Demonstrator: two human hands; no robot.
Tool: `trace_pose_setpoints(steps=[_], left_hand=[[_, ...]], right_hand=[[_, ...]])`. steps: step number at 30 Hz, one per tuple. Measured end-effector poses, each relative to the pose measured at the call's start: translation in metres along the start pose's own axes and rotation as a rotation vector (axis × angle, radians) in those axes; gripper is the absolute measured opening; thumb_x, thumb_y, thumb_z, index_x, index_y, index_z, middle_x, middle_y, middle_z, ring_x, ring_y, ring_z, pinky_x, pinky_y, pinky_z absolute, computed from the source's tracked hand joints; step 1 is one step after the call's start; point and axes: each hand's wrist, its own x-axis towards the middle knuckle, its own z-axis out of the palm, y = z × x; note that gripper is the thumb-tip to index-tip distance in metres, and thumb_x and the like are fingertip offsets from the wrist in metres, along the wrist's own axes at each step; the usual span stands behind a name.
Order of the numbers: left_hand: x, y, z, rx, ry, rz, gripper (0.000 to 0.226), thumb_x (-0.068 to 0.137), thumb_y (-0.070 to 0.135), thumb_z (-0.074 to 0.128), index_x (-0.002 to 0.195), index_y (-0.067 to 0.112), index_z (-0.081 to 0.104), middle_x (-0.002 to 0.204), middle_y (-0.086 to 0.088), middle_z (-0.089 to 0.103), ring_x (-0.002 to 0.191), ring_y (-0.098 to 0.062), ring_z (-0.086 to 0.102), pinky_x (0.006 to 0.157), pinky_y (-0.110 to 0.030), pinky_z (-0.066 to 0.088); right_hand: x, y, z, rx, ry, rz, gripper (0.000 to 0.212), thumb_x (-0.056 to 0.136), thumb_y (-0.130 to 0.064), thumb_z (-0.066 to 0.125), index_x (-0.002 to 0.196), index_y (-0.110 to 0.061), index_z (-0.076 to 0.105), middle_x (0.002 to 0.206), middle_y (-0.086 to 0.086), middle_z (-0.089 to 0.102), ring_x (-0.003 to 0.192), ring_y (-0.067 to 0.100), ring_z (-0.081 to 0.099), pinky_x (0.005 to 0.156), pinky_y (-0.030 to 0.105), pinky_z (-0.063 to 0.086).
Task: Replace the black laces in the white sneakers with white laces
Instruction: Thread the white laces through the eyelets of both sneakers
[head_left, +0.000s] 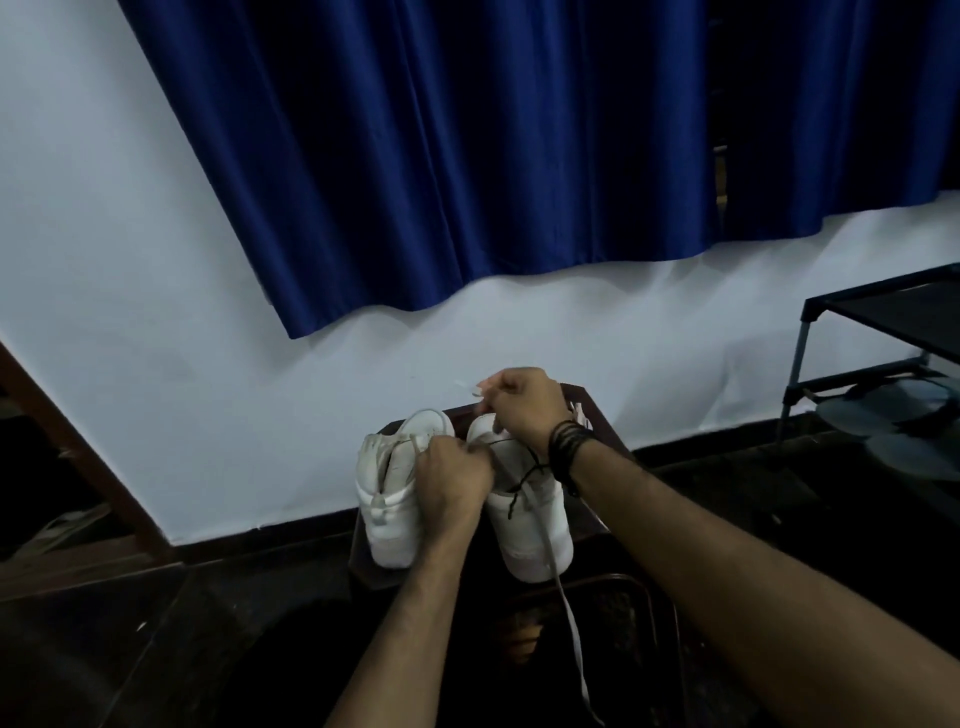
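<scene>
Between both hands (454, 480), right sneaker (535, 514) half-laced white.

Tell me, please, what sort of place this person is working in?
Probably a room in a home: a blue curtain hangs on a pale wall, and a shoe rack stands right of the white sneakers.

White sneakers (395, 499) upright, white lace (563, 597) dangling
</scene>
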Motion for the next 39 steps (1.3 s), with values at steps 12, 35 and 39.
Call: trace_pose_setpoints(steps=[12,35,39], left_hand=[[-0.038,-0.026,0.012,-0.438,0.346,0.129,0.021,0.090,-0.001,0.054,0.071,0.005,0.060,0.067,-0.010,0.062,0.068,-0.025,0.055,0.066,-0.029,0.038],[-0.035,-0.035,0.027,-0.776,0.392,0.110,0.031,0.097,0.020,0.054,0.103,-0.004,0.072,0.097,-0.010,0.073,0.086,-0.001,0.061,0.076,-0.002,0.041],[-0.036,-0.036,0.028,-0.769,0.392,0.125,0.021,0.100,0.010,0.055,0.100,-0.004,0.071,0.091,0.001,0.070,0.086,-0.003,0.061,0.073,0.000,0.038]], right_hand=[[-0.021,-0.011,-0.017,-0.139,0.080,-0.207,0.016,0.089,-0.015,0.061,0.085,-0.024,0.073,0.074,-0.010,0.073,0.073,0.004,0.066,0.072,0.024,0.053],[-0.062,0.025,-0.009,-0.495,0.197,-0.344,0.015,0.088,-0.033,0.062,0.099,-0.033,0.072,0.096,-0.009,0.073,0.094,0.015,0.065,0.065,0.026,0.037],[-0.062,0.025,-0.007,-0.528,0.140,-0.348,0.016,0.088,-0.038,0.059,0.098,-0.036,0.071,0.095,-0.009,0.073,0.093,0.016,0.066,0.064,0.026,0.036]])
